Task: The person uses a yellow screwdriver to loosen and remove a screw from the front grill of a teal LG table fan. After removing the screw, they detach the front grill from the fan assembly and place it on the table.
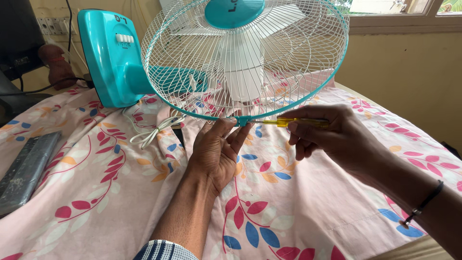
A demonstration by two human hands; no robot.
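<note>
A turquoise table fan (pixel 108 58) lies on its side on a pink floral sheet (pixel 115 192). Its white wire guard (pixel 245 58) with a turquoise rim faces me, white blades behind it. My left hand (pixel 216 149) lies palm up under the bottom of the rim, thumb and fingertips touching the small clip there. My right hand (pixel 332 137) grips a yellow-handled screwdriver (pixel 293 122), held level, its tip at that rim clip. A dark band sits on my right wrist.
A coiled white power cord (pixel 156 131) lies on the sheet below the fan base. A dark flat keyboard-like object (pixel 24 171) rests at the left edge. A wall socket strip (pixel 48 25) and a yellow wall stand behind; a window is upper right.
</note>
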